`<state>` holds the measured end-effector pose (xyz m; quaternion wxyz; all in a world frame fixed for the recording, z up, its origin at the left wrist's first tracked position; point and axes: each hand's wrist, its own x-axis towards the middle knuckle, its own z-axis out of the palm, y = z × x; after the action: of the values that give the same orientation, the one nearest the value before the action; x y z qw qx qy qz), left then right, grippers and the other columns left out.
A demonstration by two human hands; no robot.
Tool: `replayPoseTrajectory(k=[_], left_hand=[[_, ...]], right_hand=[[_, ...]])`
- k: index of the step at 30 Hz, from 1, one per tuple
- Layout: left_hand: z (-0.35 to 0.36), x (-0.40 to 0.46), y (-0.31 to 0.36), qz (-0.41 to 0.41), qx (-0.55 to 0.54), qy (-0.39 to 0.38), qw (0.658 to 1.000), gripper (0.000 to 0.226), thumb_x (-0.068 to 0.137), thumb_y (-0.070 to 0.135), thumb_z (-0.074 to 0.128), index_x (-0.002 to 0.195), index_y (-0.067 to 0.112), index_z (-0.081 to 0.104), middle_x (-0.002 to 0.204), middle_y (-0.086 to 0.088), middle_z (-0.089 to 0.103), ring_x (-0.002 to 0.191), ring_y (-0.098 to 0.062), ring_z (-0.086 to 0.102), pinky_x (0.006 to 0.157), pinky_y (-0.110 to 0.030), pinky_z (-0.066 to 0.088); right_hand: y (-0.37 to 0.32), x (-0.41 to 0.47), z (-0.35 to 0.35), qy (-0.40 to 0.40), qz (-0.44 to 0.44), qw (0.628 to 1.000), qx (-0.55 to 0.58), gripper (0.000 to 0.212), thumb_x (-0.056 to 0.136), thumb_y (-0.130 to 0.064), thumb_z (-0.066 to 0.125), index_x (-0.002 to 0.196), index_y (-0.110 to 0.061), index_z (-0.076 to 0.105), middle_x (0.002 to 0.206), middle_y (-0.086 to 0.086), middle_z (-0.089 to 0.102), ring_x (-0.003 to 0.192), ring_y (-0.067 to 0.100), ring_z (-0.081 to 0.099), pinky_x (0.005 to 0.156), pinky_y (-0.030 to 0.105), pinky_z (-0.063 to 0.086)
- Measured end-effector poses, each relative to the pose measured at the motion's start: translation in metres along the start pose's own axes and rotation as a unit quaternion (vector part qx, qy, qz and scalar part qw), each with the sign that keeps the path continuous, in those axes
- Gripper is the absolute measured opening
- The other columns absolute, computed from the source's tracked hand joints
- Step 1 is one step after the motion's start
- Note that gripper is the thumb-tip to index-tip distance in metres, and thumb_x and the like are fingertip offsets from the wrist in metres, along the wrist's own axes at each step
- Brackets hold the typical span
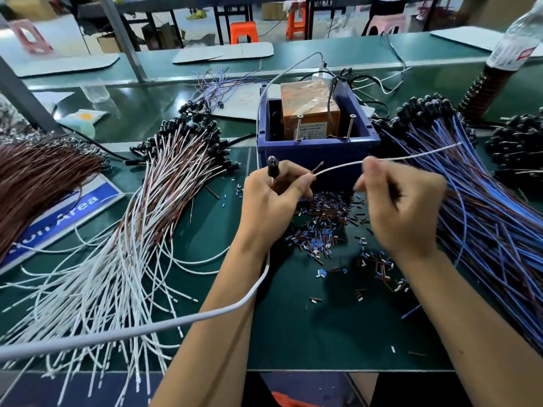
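My left hand (pixel 274 195) grips a small black connector (pixel 272 167) and pinches its short brown lead, whose bare tip (pixel 318 166) sticks up past my thumb. My right hand (pixel 402 207) pinches a thin white wire (pixel 411 155) that runs from my left thumb up to the right. Both hands hover in front of a blue plastic box (pixel 317 148) holding an orange taped block (pixel 308 110) with two upright screws. Beneath my hands lies a heap of cut insulation bits (pixel 323 227) on the green mat (pixel 323 327).
A fan of white and brown wired connectors (pixel 141 230) covers the mat at left. Blue and brown wires (pixel 484 215) pile at right. A thick grey cable (pixel 147 330) crosses under my left forearm. A blue sign (pixel 67 215) lies at far left, and a bottle (pixel 517 39) stands at back right.
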<state>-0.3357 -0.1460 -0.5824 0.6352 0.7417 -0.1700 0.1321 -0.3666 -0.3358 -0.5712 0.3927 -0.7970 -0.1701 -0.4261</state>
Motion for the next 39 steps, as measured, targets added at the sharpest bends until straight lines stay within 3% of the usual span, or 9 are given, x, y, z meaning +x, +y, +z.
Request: replayPoseTrajectory(k=[4, 8, 18, 22, 26, 30, 34, 37, 39], left_hand=[[0.002, 0.000, 0.002, 0.005, -0.038, -0.006, 0.999, 0.008, 0.094, 0.010, 0.071, 0.090, 0.007, 0.076, 0.069, -0.002, 0.072, 0.066, -0.011, 0.066, 0.069, -0.021, 0.050], [0.001, -0.003, 0.004, -0.004, -0.045, -0.042, 0.998, 0.009, 0.094, 0.010, 0.070, 0.090, 0.005, 0.077, 0.067, 0.000, 0.071, 0.057, 0.000, 0.058, 0.060, -0.010, 0.041], [0.004, -0.005, 0.008, -0.007, -0.047, -0.032, 0.998, 0.008, 0.093, 0.014, 0.072, 0.088, 0.013, 0.078, 0.079, -0.004, 0.076, 0.067, -0.008, 0.064, 0.064, -0.019, 0.045], [0.003, -0.003, 0.009, 0.006, -0.080, 0.011, 0.997, 0.015, 0.089, 0.010, 0.075, 0.082, 0.022, 0.079, 0.093, 0.002, 0.071, 0.080, -0.035, 0.062, 0.069, -0.048, 0.048], [-0.002, -0.004, 0.017, -0.011, -0.206, -0.003, 0.979, 0.008, 0.093, 0.005, 0.068, 0.089, 0.002, 0.074, 0.089, 0.003, 0.069, 0.060, 0.000, 0.055, 0.059, -0.011, 0.041], [-0.010, -0.003, 0.023, -0.049, -0.311, -0.016, 0.949, 0.016, 0.097, 0.011, 0.060, 0.091, 0.009, 0.075, 0.053, 0.008, 0.039, 0.046, -0.005, 0.022, 0.043, -0.016, 0.023], [-0.015, -0.002, 0.032, -0.059, -0.417, -0.044, 0.906, 0.032, 0.100, 0.014, 0.049, 0.085, 0.018, 0.077, 0.089, 0.000, 0.019, 0.047, -0.003, 0.022, 0.041, -0.012, 0.024], [-0.014, -0.001, 0.033, -0.068, -0.413, -0.061, 0.906, 0.032, 0.100, 0.014, 0.049, 0.084, 0.019, 0.077, 0.094, -0.008, 0.016, 0.045, -0.001, 0.023, 0.040, -0.010, 0.026], [-0.012, -0.002, 0.032, -0.079, -0.402, -0.068, 0.909, 0.029, 0.099, 0.013, 0.053, 0.085, 0.018, 0.077, 0.102, 0.000, 0.045, 0.044, -0.001, 0.022, 0.039, -0.010, 0.026]], right_hand=[[-0.015, -0.007, 0.017, -0.120, 0.190, 0.956, 0.187, 0.048, 0.109, -0.044, 0.048, 0.089, -0.008, 0.073, 0.062, 0.005, 0.066, 0.041, 0.011, 0.052, 0.040, 0.023, 0.036], [-0.014, -0.002, 0.015, -0.004, 0.298, 0.903, 0.309, 0.045, 0.105, -0.053, 0.044, 0.103, -0.013, 0.064, 0.066, 0.004, 0.058, 0.041, 0.011, 0.041, 0.036, 0.020, 0.028], [-0.001, 0.016, -0.013, 0.276, 0.289, 0.860, 0.317, 0.041, 0.113, -0.037, 0.035, 0.085, -0.016, 0.057, 0.059, 0.000, 0.056, 0.039, 0.019, 0.034, 0.043, 0.027, 0.023], [-0.001, 0.014, -0.008, 0.181, 0.262, 0.897, 0.307, 0.052, 0.115, -0.037, 0.030, 0.076, -0.022, 0.062, 0.049, -0.002, 0.048, 0.037, 0.018, 0.036, 0.042, 0.022, 0.026], [0.000, 0.010, -0.002, 0.096, 0.258, 0.916, 0.292, 0.057, 0.115, -0.038, 0.028, 0.075, -0.020, 0.064, 0.049, -0.002, 0.049, 0.037, 0.017, 0.036, 0.041, 0.020, 0.028], [0.003, 0.015, -0.009, 0.187, 0.287, 0.897, 0.280, 0.059, 0.113, -0.042, 0.030, 0.066, -0.025, 0.061, 0.046, -0.004, 0.044, 0.038, 0.017, 0.034, 0.042, 0.024, 0.024], [0.009, 0.020, -0.018, 0.264, 0.313, 0.869, 0.278, 0.059, 0.111, -0.042, 0.033, 0.060, -0.026, 0.059, 0.045, -0.006, 0.043, 0.041, 0.016, 0.036, 0.047, 0.030, 0.025], [0.011, 0.016, -0.014, 0.181, 0.288, 0.896, 0.287, 0.059, 0.113, -0.040, 0.033, 0.063, -0.026, 0.061, 0.046, -0.006, 0.044, 0.042, 0.017, 0.037, 0.047, 0.031, 0.029], [0.008, 0.013, -0.008, 0.065, 0.295, 0.908, 0.290, 0.057, 0.113, -0.041, 0.034, 0.067, -0.025, 0.063, 0.049, -0.005, 0.046, 0.043, 0.015, 0.038, 0.044, 0.026, 0.031]])
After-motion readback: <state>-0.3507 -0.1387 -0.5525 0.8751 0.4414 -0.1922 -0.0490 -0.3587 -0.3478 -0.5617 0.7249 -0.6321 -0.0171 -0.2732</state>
